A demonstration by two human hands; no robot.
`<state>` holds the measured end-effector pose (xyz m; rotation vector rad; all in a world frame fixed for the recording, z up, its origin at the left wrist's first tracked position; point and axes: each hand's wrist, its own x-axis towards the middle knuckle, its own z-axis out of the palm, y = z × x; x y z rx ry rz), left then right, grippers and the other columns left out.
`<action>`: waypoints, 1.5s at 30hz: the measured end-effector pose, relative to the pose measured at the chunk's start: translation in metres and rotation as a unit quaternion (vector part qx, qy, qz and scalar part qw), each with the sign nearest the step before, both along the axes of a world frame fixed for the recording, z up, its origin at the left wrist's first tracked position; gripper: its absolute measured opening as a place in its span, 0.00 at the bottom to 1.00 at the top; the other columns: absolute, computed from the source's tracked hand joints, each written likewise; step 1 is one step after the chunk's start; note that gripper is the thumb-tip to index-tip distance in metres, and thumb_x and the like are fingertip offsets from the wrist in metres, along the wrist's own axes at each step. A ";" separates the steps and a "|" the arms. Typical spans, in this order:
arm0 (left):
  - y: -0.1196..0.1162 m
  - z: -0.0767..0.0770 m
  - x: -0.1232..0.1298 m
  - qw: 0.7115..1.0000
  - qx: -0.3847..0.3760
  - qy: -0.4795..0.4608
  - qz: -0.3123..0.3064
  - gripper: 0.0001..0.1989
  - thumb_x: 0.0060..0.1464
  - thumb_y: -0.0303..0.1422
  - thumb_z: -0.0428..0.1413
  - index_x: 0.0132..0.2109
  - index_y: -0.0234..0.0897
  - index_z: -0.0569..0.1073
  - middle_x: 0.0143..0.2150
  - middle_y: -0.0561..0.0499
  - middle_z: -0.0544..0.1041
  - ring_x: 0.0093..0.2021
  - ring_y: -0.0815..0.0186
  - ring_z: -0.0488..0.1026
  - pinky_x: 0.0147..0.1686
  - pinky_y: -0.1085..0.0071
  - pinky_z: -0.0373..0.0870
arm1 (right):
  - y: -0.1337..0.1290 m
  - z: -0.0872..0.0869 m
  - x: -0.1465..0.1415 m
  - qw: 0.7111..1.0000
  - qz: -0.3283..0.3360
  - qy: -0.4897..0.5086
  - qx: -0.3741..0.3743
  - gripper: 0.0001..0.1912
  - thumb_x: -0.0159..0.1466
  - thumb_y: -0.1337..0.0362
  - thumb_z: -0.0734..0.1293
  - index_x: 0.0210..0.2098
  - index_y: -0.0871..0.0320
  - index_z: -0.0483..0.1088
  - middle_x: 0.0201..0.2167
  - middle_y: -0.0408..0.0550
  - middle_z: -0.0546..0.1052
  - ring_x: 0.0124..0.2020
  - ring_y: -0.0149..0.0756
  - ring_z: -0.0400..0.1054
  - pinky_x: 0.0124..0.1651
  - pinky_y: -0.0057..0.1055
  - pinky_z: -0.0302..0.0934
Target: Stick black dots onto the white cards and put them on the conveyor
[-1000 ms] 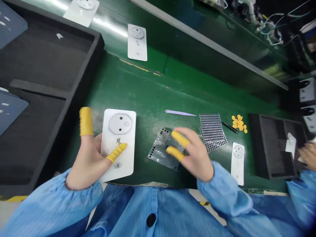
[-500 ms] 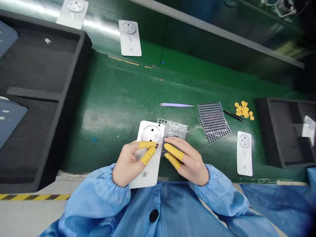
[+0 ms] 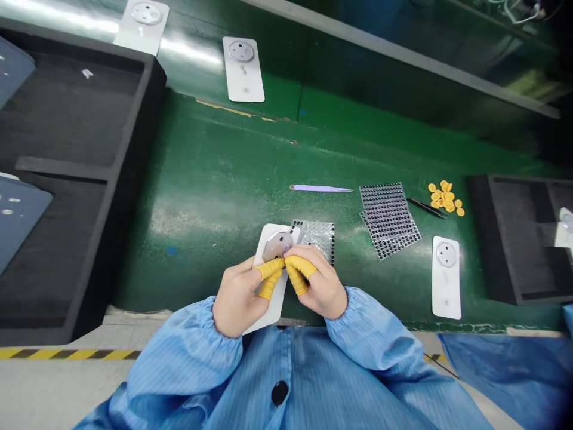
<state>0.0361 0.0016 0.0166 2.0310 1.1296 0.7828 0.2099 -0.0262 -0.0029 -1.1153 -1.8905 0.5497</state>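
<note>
My left hand (image 3: 244,295), with yellow finger covers, is pinched closed over a white panel (image 3: 274,307) at the table's front edge. Fingertips of my right hand (image 3: 316,283), also in yellow covers, meet the left ones in a pinch. Whatever lies between the fingertips is too small and too hidden to name. The panel has a round recess (image 3: 277,243) with dark holes near its top. Partly behind the right hand lies a clear sheet (image 3: 320,234) with black dots along its edges.
Behind are lilac tweezers (image 3: 320,189). Rightward lie dotted sheets (image 3: 388,218), black tweezers (image 3: 427,208), yellow finger covers (image 3: 446,197) and a white panel (image 3: 446,278). Another panel (image 3: 244,71) is at the back. Black trays flank the table, left (image 3: 134,149) and right (image 3: 496,239).
My right hand has moved left, its fingertips now meeting those of my left hand. The clear sheet has turned slightly and the panel beneath has shifted a little.
</note>
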 end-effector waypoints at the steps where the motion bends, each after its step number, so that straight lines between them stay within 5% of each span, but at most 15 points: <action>1: 0.002 -0.003 -0.001 1.000 0.001 0.004 -0.004 0.11 0.51 0.23 0.52 0.37 0.31 0.80 0.35 0.42 0.81 0.33 0.60 0.80 0.30 0.70 0.78 | 0.001 -0.002 -0.001 1.000 -0.005 0.013 -0.013 0.17 0.63 0.76 0.62 0.50 0.60 0.64 0.44 0.57 0.73 0.48 0.40 0.68 0.47 0.41 0.69; 11: 0.013 -0.018 -0.007 0.997 -0.069 0.023 -0.028 0.13 0.52 0.27 0.54 0.43 0.37 0.79 0.39 0.45 0.82 0.37 0.59 0.80 0.38 0.65 0.78 | 0.009 -0.008 -0.008 0.976 -0.078 0.114 -0.168 0.06 0.66 0.69 0.60 0.40 0.57 0.67 0.39 0.51 0.72 0.40 0.33 0.69 0.41 0.32 0.67; 15: 0.016 -0.007 -0.023 0.988 -0.147 -0.013 -0.037 0.15 0.54 0.28 0.53 0.48 0.36 0.77 0.43 0.45 0.81 0.42 0.57 0.79 0.41 0.63 0.78 | 0.008 -0.007 -0.005 0.985 -0.096 0.075 -0.121 0.06 0.65 0.70 0.61 0.41 0.57 0.67 0.40 0.51 0.72 0.41 0.34 0.69 0.42 0.33 0.68; 17: 0.015 0.003 -0.033 0.982 -0.186 -0.040 0.015 0.22 0.57 0.28 0.51 0.59 0.36 0.68 0.43 0.45 0.81 0.38 0.59 0.80 0.36 0.65 0.78 | 0.008 -0.003 -0.002 0.992 -0.095 0.033 -0.069 0.09 0.64 0.72 0.62 0.43 0.56 0.67 0.41 0.51 0.72 0.43 0.35 0.69 0.45 0.36 0.67; 19: 0.010 0.015 -0.039 0.971 -0.208 -0.076 0.088 0.33 0.59 0.29 0.51 0.68 0.37 0.49 0.39 0.46 0.81 0.31 0.61 0.79 0.27 0.69 0.77 | 0.009 0.006 -0.002 0.995 -0.096 0.002 -0.035 0.11 0.64 0.74 0.62 0.44 0.56 0.67 0.41 0.51 0.73 0.43 0.36 0.69 0.46 0.36 0.67; 22: 0.000 0.030 -0.033 0.961 -0.218 -0.130 0.111 0.42 0.60 0.30 0.51 0.69 0.40 0.31 0.37 0.47 0.82 0.27 0.63 0.78 0.24 0.71 0.77 | 0.015 0.028 -0.007 0.996 -0.086 -0.023 0.007 0.15 0.63 0.74 0.64 0.48 0.55 0.67 0.42 0.51 0.74 0.43 0.37 0.69 0.45 0.35 0.68; 27: -0.012 0.046 -0.012 0.966 -0.192 -0.155 0.075 0.32 0.56 0.28 0.54 0.65 0.44 0.54 0.40 0.49 0.82 0.31 0.64 0.80 0.28 0.71 0.79 | 0.030 0.064 -0.017 0.997 -0.003 -0.065 0.051 0.17 0.67 0.71 0.58 0.54 0.54 0.63 0.43 0.49 0.76 0.45 0.37 0.70 0.48 0.37 0.69; 32: -0.016 0.049 -0.011 0.971 -0.158 -0.156 0.085 0.24 0.50 0.26 0.59 0.54 0.42 0.67 0.40 0.49 0.81 0.35 0.61 0.80 0.31 0.71 0.79 | 0.027 0.066 -0.012 0.974 0.033 -0.180 0.132 0.15 0.64 0.73 0.59 0.50 0.59 0.67 0.51 0.57 0.73 0.58 0.45 0.63 0.58 0.51 0.63; 45: -0.015 0.048 -0.011 0.983 -0.155 -0.070 0.070 0.09 0.45 0.24 0.56 0.37 0.37 0.72 0.25 0.53 0.78 0.23 0.65 0.75 0.22 0.72 0.71 | 0.019 0.060 -0.014 0.978 0.067 -0.180 0.086 0.17 0.63 0.73 0.59 0.51 0.70 0.65 0.58 0.71 0.64 0.64 0.54 0.54 0.57 0.54 0.63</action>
